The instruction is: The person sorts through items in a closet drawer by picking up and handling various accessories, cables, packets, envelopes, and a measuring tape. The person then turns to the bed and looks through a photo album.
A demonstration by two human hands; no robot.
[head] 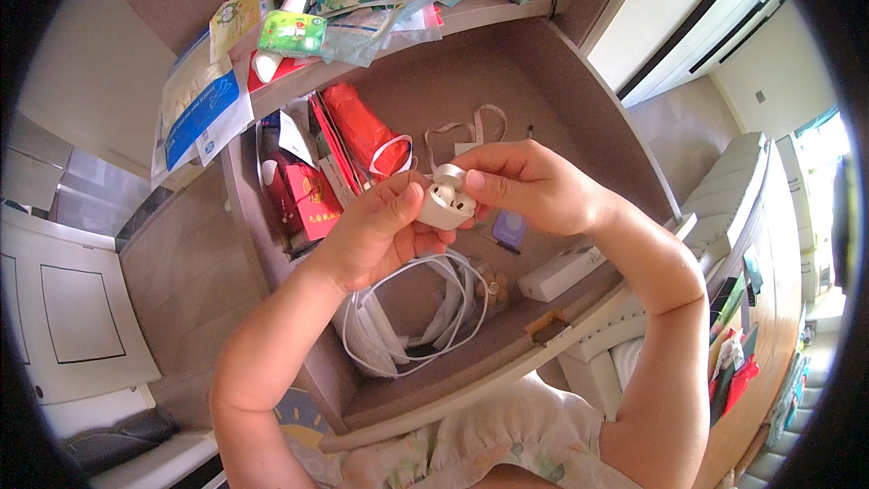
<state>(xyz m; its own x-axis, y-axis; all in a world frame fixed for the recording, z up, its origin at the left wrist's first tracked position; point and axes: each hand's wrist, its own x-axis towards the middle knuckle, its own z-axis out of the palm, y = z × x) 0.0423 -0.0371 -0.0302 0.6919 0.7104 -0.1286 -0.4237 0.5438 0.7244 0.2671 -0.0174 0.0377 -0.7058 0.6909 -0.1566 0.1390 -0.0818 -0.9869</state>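
Over a pulled-out drawer [400,390], both of my hands are at a white earbud charging case [445,212] with its lid [448,175] flipped up. The earbuds' tops show inside the case. My left hand [380,227] grips the case body from the left, thumb on its side and fingers beneath. With thumb and forefinger, my right hand [536,187] pinches the raised lid from the right. Below the hands, a coiled white cable [414,370] lies in the drawer. Past them is a red wrapped bundle [356,125].
Red envelopes [313,200] stand along the drawer's left side. A white box [560,275] and a purple item [509,227] lie at right, a pale strap [451,128] farther back. Packets and a green package [293,34] crowd the shelf above. A wooden table [767,326] stands at right.
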